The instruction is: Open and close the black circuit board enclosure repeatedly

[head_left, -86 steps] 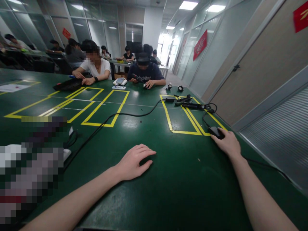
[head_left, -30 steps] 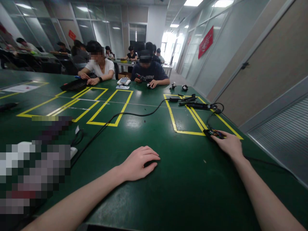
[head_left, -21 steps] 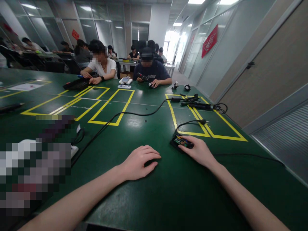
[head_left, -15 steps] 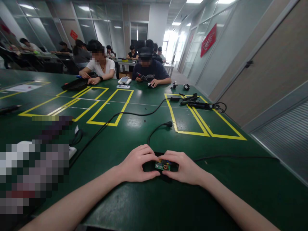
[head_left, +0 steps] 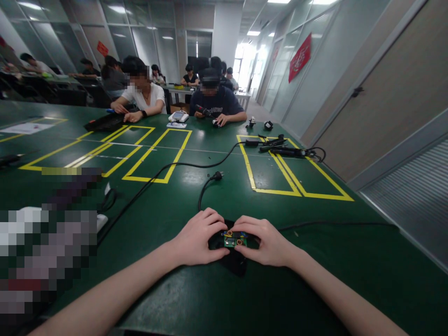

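Observation:
A small green circuit board (head_left: 230, 242) with copper coils sits between my hands, low over the green table. My left hand (head_left: 201, 237) has its fingers and thumb closed around the board's left side. From the right, my right hand (head_left: 266, 242) grips the other side, fingertips along the far edge and thumb at the near one. Black casing (head_left: 235, 267) shows below the board and partly behind the fingers; how it joins the board is hidden. Just beyond my left hand, a black cord ends in a plug (head_left: 218, 175) lying on the table.
A long black cable (head_left: 175, 164) crosses the table (head_left: 168, 294). Black tools and cords (head_left: 280, 147) lie at the right within yellow tape. A co-worker (head_left: 217, 100) sits opposite, another person (head_left: 147, 95) beside a black tray (head_left: 105, 122). Blurred-out items fill the left.
The plug and its cord have swung to the left. More of the black casing now shows below the board. Both hands keep nearly the same hold.

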`<state>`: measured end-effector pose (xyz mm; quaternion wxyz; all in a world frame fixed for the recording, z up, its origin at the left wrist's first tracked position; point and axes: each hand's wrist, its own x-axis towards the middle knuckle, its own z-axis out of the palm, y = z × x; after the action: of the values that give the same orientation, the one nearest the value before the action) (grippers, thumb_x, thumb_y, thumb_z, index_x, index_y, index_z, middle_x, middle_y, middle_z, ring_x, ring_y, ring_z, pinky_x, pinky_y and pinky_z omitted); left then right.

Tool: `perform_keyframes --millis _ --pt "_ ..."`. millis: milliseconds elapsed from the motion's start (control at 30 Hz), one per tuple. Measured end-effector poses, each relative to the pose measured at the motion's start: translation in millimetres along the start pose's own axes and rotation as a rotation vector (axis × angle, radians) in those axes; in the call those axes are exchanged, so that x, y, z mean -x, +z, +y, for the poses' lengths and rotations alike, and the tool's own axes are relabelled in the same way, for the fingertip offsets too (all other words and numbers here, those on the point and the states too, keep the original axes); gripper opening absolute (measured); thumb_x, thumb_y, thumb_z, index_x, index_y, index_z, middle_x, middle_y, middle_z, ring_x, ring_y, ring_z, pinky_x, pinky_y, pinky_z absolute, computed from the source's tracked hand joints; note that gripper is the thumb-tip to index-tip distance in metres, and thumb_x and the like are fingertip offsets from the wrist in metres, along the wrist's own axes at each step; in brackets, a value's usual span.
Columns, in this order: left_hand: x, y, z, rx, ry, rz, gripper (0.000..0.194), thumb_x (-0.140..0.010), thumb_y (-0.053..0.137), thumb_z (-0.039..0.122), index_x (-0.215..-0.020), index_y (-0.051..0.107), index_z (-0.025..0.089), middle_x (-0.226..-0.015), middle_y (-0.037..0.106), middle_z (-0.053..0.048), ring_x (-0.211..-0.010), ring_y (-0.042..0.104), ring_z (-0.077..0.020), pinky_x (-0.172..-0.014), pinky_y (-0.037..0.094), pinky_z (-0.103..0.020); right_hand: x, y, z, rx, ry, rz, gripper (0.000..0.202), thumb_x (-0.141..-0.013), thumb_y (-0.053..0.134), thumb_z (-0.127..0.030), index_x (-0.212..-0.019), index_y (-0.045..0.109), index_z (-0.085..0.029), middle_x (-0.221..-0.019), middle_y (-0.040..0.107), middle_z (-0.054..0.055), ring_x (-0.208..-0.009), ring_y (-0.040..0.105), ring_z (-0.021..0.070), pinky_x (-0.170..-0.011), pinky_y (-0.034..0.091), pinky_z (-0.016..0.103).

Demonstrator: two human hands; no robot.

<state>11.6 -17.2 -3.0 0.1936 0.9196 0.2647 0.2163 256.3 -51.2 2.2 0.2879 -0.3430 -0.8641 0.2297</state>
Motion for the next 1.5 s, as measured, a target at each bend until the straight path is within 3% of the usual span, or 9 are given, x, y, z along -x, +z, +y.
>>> perform_keyframes --millis 233,333,433,567,700,833,967,1333,1500 --pt "2.3 -2.1 2.3 -0.091 -0.027 -0.038 0.066 -0.072 0.089 0.044 -0.128 0.067 0.019 -0.132 0.064 -0.012 -0.123 0.053 -0.0346 -0.107 0.049 -0.053 -0.8 3.2 2.1 0.157 0.027 -0.021 0.020 -0.098 0.063 -0.028 -0.115 0.070 -0.019 -0.119 0.069 0.011 -0.099 0.071 0.0220 -0.083 0.059 0.033" --pt "3.3 -2.7 2.3 -0.088 -0.028 -0.037 0.071 -0.070 0.090 0.048 -0.129 0.066 0.018 -0.133 0.063 -0.013 -0.123 0.053 -0.0354 -0.106 0.050 -0.054 -0.5 4.8 6.0 0.248 -0.003 0.029 0.028 -0.095 0.067 -0.029 -0.121 0.069 -0.019 -0.120 0.070 0.013 -0.104 0.069 0.0257 -0.088 0.058 0.039" --pt "3.0 -1.9 1.9 -0.054 -0.027 0.035 0.059 -0.074 0.088 0.046 -0.124 0.069 0.020 -0.129 0.065 -0.012 -0.120 0.055 -0.0323 -0.104 0.052 -0.050 -1.0 2.8 7.9 0.283 -0.037 0.042 0.039 -0.092 0.073 -0.032 -0.129 0.068 -0.020 -0.117 0.071 0.014 -0.105 0.066 0.0280 -0.091 0.056 0.046" --pt "2.0 -2.8 -0.1 -0.028 -0.014 0.123 0.028 -0.088 0.076 0.032 -0.114 0.072 0.020 -0.118 0.068 -0.009 -0.111 0.060 -0.0261 -0.096 0.056 -0.041 -1.9 0.3 6.9 0.240 -0.088 -0.004 0.058 -0.085 0.081 -0.039 -0.137 0.063 -0.020 -0.122 0.071 0.014 -0.117 0.062 0.0315 -0.101 0.050 0.051" --pt "2.9 -5.6 -4.7 -0.071 -0.065 0.070 0.010 -0.093 0.070 0.028 -0.098 0.073 0.020 -0.095 0.070 -0.004 -0.087 0.066 -0.0193 -0.074 0.054 -0.029 -2.6 4.8 6.9 0.206 -0.073 -0.015 0.057 -0.083 0.082 -0.033 -0.136 0.064 -0.019 -0.118 0.072 0.013 -0.111 0.064 0.0299 -0.098 0.051 0.049" --pt "4.1 -7.1 -5.7 -0.053 -0.121 0.004 0.013 -0.097 0.066 0.032 -0.100 0.074 0.022 -0.079 0.070 0.002 -0.067 0.065 -0.0142 -0.063 0.048 -0.024 -4.2 9.6 5.6 0.160 -0.040 0.001 0.037 -0.085 0.074 -0.019 -0.122 0.070 -0.019 -0.108 0.072 0.011 -0.099 0.065 0.0258 -0.085 0.055 0.042" --pt "3.3 -7.8 -5.1 -0.065 -0.128 0.001 0.014 -0.096 0.066 0.031 -0.104 0.074 0.023 -0.077 0.070 0.002 -0.063 0.065 -0.0142 -0.061 0.046 -0.024 -6.1 11.2 2.1 0.149 -0.032 0.030 0.036 -0.083 0.068 -0.014 -0.119 0.071 -0.018 -0.107 0.071 0.011 -0.098 0.064 0.0260 -0.084 0.057 0.041" --pt "1.3 -9.2 -19.8 -0.078 -0.114 0.037 0.020 -0.098 0.063 0.023 -0.114 0.073 0.022 -0.090 0.072 -0.001 -0.077 0.067 -0.0161 -0.072 0.051 -0.025 -7.6 22.5 9.2 0.242 0.008 0.118 0.040 -0.082 0.062 -0.011 -0.122 0.068 -0.015 -0.113 0.070 0.014 -0.105 0.064 0.0292 -0.090 0.059 0.047" --pt "0.7 -10.2 -30.1 -0.046 -0.088 0.040 0.021 -0.100 0.063 0.027 -0.118 0.073 0.021 -0.091 0.071 -0.002 -0.081 0.067 -0.0167 -0.074 0.052 -0.026 -7.8 18.4 9.5 0.242 -0.002 0.151 0.038 -0.092 0.057 -0.013 -0.129 0.064 -0.020 -0.118 0.069 0.013 -0.108 0.064 0.0285 -0.091 0.059 0.048"
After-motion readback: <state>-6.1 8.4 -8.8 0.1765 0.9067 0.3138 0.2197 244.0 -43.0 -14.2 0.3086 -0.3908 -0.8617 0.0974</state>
